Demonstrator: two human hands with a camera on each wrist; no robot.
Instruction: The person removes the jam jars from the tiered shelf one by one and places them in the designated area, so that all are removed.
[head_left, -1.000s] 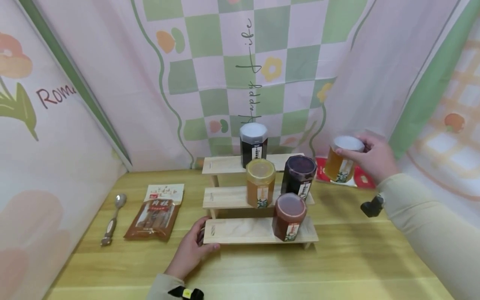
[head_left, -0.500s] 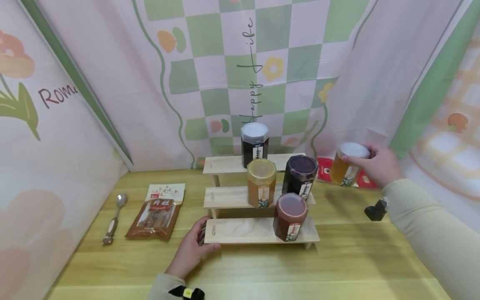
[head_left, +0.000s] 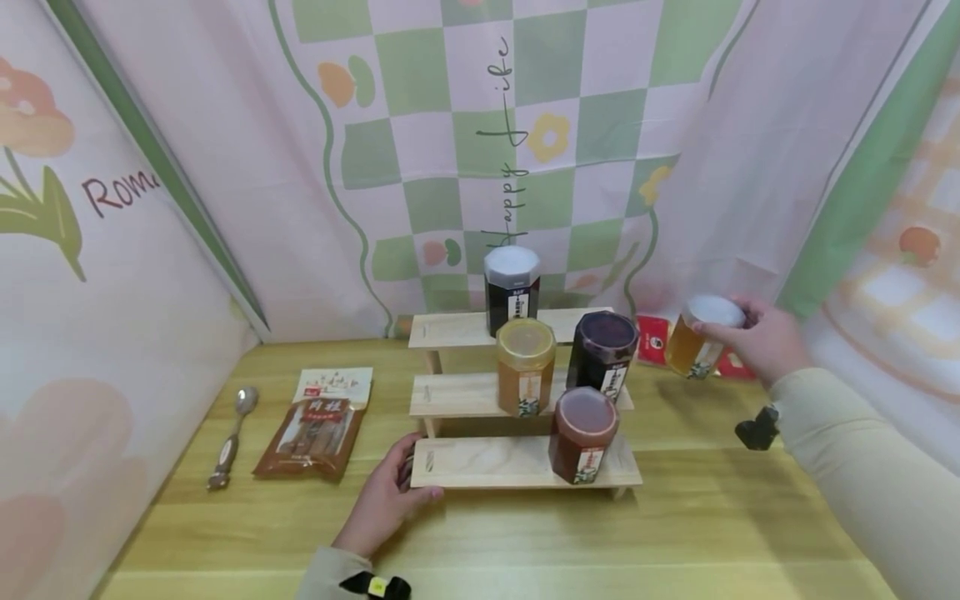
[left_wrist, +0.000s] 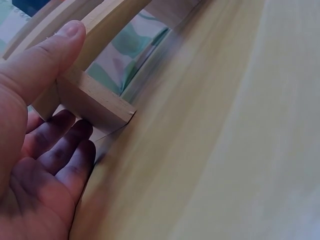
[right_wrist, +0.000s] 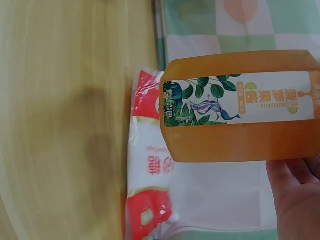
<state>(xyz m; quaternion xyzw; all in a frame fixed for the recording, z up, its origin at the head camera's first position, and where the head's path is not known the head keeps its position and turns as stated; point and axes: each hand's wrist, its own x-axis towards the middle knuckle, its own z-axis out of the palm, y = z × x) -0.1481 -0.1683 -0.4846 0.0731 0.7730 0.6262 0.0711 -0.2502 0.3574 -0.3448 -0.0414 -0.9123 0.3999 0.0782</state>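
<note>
My right hand grips an amber jam jar near its white lid, to the right of a three-step wooden rack. The jar carries a label with green leaves and a blue bird, and it overlaps a red and white packet behind it. At the rack's lower left end, my left hand holds the bottom step. In the left wrist view its thumb lies along the board and the fingers curl behind the short leg.
On the rack stand a black jar with a white lid, a yellow jar, a dark purple jar and a red-brown jar. A brown packet and a metal spoon lie left. A patterned curtain hangs behind.
My right hand has carried the amber jam jar a little to the right and lower, over the red and white packet. The left hand keeps its hold on the rack.
</note>
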